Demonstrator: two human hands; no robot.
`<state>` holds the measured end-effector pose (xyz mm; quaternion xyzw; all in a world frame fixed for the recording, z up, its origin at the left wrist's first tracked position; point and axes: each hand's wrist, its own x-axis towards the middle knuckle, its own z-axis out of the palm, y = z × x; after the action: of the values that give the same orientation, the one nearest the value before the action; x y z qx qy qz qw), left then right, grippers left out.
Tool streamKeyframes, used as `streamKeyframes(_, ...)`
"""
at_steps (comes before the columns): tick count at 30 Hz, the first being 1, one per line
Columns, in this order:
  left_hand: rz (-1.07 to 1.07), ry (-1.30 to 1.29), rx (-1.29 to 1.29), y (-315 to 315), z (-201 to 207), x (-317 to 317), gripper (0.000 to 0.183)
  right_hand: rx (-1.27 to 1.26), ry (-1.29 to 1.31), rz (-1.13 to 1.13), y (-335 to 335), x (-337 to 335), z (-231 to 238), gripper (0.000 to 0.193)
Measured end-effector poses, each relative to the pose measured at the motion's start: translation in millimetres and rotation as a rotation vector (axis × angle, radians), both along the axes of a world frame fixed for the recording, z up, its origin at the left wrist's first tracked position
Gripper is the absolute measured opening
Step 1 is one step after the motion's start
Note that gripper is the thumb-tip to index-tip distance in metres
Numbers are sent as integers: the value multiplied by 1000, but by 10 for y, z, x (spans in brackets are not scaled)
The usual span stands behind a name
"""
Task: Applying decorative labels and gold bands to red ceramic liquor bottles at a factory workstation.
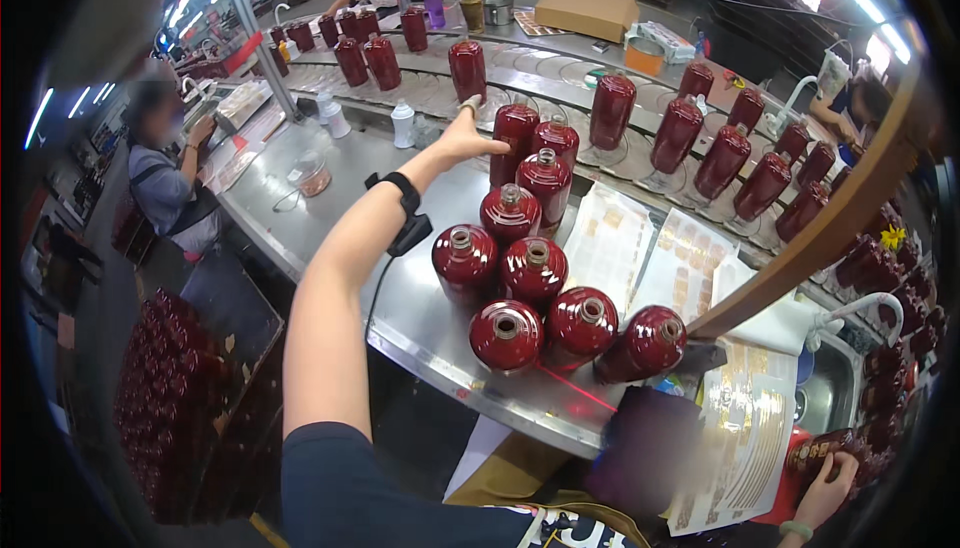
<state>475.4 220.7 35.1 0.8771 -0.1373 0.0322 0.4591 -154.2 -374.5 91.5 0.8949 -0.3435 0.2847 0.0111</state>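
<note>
My left arm, with a black strapped device and cable, stretches far forward. My left hand has thumb and fingers spread; the thumb comes close to a dark red glass bottle. Its fingertips are near the lower end of another red bottle on the conveyor; contact is unclear. Several open-necked red bottles stand on the metal table. At lower right, my right hand, wearing a pale green bangle, has its fingers closed around a red bottle with gold markings, lying tilted.
A conveyor with several red bottles curves across the back. Gold decal sheets lie at right, beside a sink and wooden post. White bottles and a clear tub stand left. A co-worker is far left.
</note>
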Motion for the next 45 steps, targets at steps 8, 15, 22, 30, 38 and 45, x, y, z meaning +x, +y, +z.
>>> streamKeyframes(8,-82,-52,-356,-387,-565,407,106,-57,64,-107,440,-99,-33,12)
streamKeyframes(15,280,-134,-832,245,-523,-152,45,-45,-35,188,707,194,-88,7)
streamKeyframes(22,32,-131,-1188,1122,983,-2219,59,341,-45,385,1078,583,-167,11)
streamKeyframes(30,-388,150,-1292,-324,1159,-4041,100,802,-234,1087,2238,1231,-255,45)
streamKeyframes(38,-312,781,-1129,-1729,635,-4634,59,942,-191,1237,2344,826,-170,107)
streamKeyframes(45,-258,946,-821,-2392,71,-4696,51,1060,-248,914,2098,370,-613,113)
